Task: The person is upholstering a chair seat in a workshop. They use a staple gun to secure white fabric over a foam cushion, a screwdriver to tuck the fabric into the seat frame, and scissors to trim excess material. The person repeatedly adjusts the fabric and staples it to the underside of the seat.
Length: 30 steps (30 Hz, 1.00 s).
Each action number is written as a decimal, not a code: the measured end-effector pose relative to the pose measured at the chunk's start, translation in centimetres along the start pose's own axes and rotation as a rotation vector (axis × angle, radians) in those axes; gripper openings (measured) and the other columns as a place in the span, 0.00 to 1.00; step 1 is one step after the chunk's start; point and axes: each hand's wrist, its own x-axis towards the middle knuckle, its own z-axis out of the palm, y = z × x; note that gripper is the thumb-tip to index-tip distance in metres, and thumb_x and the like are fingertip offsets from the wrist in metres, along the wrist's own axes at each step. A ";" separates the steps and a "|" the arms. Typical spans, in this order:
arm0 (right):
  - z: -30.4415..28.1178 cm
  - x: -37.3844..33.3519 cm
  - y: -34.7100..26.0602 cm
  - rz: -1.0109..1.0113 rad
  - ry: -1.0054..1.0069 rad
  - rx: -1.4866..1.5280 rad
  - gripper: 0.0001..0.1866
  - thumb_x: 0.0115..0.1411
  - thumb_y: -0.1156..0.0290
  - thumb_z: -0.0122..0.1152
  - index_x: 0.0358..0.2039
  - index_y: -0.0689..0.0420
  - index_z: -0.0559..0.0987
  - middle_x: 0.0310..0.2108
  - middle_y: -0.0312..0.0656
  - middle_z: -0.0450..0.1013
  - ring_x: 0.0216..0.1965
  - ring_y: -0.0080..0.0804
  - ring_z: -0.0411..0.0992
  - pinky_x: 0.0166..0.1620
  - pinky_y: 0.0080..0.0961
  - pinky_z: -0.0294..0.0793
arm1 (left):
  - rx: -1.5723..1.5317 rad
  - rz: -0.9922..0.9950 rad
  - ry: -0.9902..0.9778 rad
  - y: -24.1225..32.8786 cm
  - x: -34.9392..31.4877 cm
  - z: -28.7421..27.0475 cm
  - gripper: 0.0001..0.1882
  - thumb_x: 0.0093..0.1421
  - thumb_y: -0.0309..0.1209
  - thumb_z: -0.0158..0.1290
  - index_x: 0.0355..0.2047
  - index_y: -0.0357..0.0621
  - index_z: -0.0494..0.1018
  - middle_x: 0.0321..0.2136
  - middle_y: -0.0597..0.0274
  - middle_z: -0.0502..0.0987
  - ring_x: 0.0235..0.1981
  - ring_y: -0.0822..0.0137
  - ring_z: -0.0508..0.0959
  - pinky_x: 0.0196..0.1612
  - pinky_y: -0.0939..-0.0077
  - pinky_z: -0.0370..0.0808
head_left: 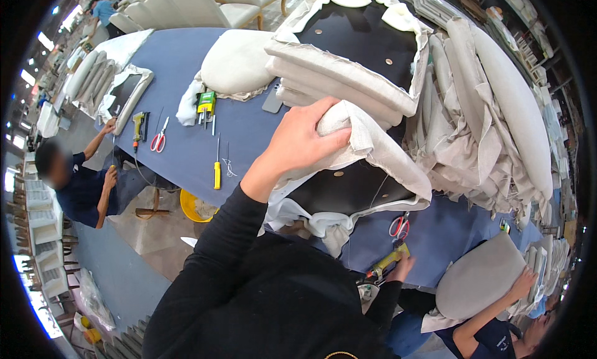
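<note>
My left hand [303, 138] is closed on the folded fabric edge of an upholstered chair seat [404, 167] in front of me, thumb toward me. The seat lies tilted with its black underside [336, 188] showing, and beige cloth wraps over its rim. Loose white padding and cloth [311, 222] hang along its near edge. Lower right, my right hand [404, 266] is wrapped round a yellow-green staple gun [390, 257], held low over the blue table, apart from the seat. Red-handled scissors [399, 227] lie just beyond the gun.
Stacked seats [336, 73] stand behind mine on the blue table [180, 154]; more covered seats [460, 98] pile up at right. A yellow screwdriver [217, 172], second scissors [159, 140] and another staple gun [139, 132] lie left. Co-workers sit at left and lower right.
</note>
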 end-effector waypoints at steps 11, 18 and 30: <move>17.2 -19.8 -37.8 -1.076 -0.858 -0.417 0.45 0.63 0.56 0.70 0.75 0.63 0.63 0.68 0.60 0.70 0.71 0.50 0.68 0.75 0.45 0.61 | -0.121 0.695 0.020 1.4 -1.9 4.9 0.21 0.55 0.48 0.72 0.44 0.50 0.86 0.43 0.62 0.88 0.44 0.54 0.87 0.52 0.58 0.80; 14.9 -19.8 -36.1 -0.839 -0.508 -0.412 0.45 0.56 0.70 0.70 0.73 0.63 0.64 0.68 0.59 0.70 0.71 0.47 0.67 0.75 0.43 0.58 | 0.538 -0.381 0.436 -29.8 -12.7 -4.3 0.20 0.62 0.39 0.66 0.52 0.45 0.85 0.51 0.47 0.86 0.56 0.45 0.83 0.60 0.54 0.78; 14.3 -21.8 -34.3 -0.661 -0.444 -0.163 0.36 0.61 0.57 0.65 0.64 0.66 0.72 0.64 0.57 0.74 0.64 0.43 0.73 0.69 0.39 0.68 | -0.870 -0.871 0.418 -41.4 -27.2 -5.6 0.21 0.77 0.29 0.54 0.67 0.43 0.69 0.51 0.59 0.79 0.51 0.65 0.81 0.58 0.66 0.78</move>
